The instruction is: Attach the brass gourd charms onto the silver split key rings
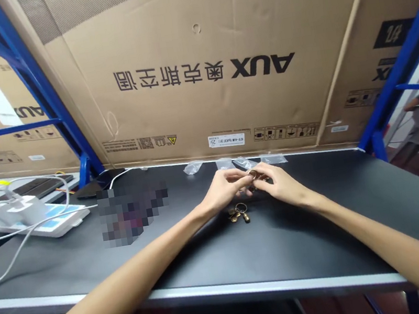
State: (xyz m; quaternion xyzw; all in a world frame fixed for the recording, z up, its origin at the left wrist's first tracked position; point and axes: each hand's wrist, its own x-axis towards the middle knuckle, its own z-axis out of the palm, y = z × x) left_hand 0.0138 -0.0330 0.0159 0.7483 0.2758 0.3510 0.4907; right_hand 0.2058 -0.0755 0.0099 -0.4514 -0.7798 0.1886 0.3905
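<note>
My left hand [225,188] and my right hand [282,183] meet above the black tabletop [226,260]. Both have their fingers closed on a brass-coloured key ring [252,173], which shows between the fingertips. Whatever hangs from that ring is mostly covered by the fingers. Just in front of my hands, a second key ring [241,207] lies on the table with several small brass-coloured charms attached. Behind the hands, near the table's back edge, are several small clear plastic bags, among them a crumpled bag [192,167] and a flatter bag [274,158].
A large cardboard box [186,113] stands behind the table, between blue metal posts [44,93]. At the left sit a white power strip [59,223] with plugs and cables, and a dark phone-like device [98,184]. A blurred-out patch covers something left of my hands.
</note>
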